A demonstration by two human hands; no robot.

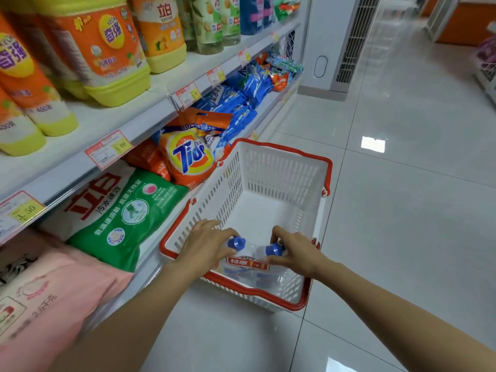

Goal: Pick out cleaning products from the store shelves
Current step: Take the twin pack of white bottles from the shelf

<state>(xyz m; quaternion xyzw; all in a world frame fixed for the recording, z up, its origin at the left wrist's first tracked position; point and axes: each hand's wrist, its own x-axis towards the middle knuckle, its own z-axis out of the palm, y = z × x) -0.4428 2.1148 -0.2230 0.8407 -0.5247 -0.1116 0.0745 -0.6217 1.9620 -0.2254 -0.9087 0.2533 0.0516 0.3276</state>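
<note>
Both hands, left hand point(206, 245) and right hand point(295, 251), grip the twin bottle pack point(248, 261) inside the basket point(281, 151); release appears next.

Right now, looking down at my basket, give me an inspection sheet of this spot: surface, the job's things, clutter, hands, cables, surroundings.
Surface: glossy tiled floor; a white basket with a red rim stands on it beside the shelves.
Job's things: twin pack of blue-capped bottles, inside the basket's near end; whether it rests on the bottom cannot be told.
Clutter: nothing seen.
Hands: left hand and right hand each grip the twin pack near a cap.
Cables: nothing seen.
Surroundings: yellow bottles on the upper shelf; orange bag, green bag and pink bag below; white unit at the aisle end.
</note>
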